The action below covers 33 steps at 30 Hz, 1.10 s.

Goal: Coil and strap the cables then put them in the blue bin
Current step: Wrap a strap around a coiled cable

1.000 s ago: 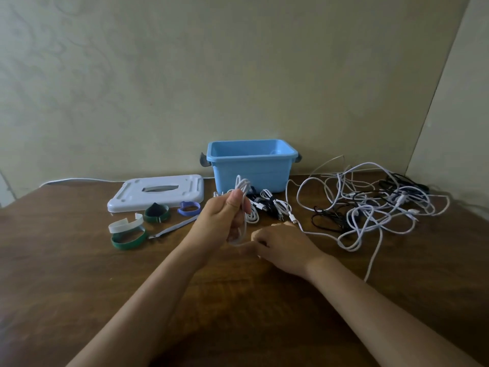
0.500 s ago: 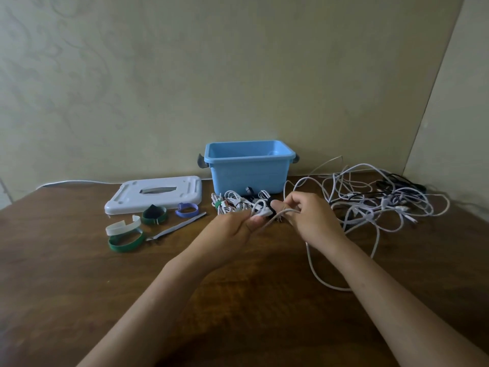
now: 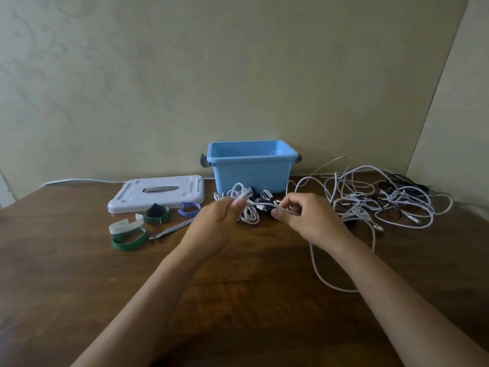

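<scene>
My left hand [image 3: 215,223] grips a partly coiled white cable [image 3: 247,214] in front of the blue bin [image 3: 251,170]. My right hand [image 3: 309,218] pinches the same cable a little to the right, and the strand runs taut between the two hands. The cable's loose length trails under my right wrist in a loop on the table [image 3: 330,282]. A tangle of white and black cables [image 3: 383,200] lies to the right. Several coiled cables [image 3: 264,196] lie right before the bin, which stands open with nothing visible inside.
The bin's white lid [image 3: 158,192] lies flat at the left. Several strap loops lie before it: white [image 3: 125,225], green [image 3: 129,239], dark green [image 3: 157,214] and blue [image 3: 189,209], plus a flat grey strap [image 3: 172,230]. The wall stands close behind the wooden table [image 3: 66,287].
My left hand lowered the coil from its raised position. My right hand came up off the table, took hold of the strand, and the cable's tail slid nearer across the table.
</scene>
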{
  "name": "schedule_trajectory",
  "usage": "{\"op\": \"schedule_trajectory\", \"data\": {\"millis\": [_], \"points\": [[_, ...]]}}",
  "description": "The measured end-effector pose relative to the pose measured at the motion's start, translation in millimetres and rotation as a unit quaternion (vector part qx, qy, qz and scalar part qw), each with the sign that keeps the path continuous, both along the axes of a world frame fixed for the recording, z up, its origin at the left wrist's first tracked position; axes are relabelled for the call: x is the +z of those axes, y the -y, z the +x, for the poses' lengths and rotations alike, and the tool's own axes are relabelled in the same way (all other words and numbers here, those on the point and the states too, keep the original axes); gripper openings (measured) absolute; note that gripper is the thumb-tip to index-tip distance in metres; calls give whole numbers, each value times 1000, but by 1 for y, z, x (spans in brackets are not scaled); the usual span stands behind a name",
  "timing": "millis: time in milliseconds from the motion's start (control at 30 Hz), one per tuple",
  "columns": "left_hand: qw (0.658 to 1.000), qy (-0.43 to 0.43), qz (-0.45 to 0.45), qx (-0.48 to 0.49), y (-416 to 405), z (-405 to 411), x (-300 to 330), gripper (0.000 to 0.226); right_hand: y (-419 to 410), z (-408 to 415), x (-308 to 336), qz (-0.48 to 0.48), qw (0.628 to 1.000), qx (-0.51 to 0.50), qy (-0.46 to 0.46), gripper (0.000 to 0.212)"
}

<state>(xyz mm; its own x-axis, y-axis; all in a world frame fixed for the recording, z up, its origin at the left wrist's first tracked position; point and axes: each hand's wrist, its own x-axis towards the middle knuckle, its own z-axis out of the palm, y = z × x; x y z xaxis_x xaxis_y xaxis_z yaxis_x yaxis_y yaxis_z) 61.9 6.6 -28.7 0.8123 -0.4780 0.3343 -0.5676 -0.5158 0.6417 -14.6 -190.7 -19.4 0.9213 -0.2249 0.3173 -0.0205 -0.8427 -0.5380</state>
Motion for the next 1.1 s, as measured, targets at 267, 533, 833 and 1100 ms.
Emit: {"op": "schedule_trajectory", "data": {"millis": [267,533,833,1100], "points": [[999,-11,-23,43,3,4,-8,50,-6,0,-1,17,1000,0,16,34],[983,-110,-144,-20,11,-5,-11,56,-44,-2,-15,157,978,130,-31,52],[976,-156,-127,-82,17,-21,-9,64,-46,-2,-18,94,983,144,-60,50],[977,-124,-172,-3,14,-9,-11,41,-43,-3,-10,-163,981,84,-57,37]]}}
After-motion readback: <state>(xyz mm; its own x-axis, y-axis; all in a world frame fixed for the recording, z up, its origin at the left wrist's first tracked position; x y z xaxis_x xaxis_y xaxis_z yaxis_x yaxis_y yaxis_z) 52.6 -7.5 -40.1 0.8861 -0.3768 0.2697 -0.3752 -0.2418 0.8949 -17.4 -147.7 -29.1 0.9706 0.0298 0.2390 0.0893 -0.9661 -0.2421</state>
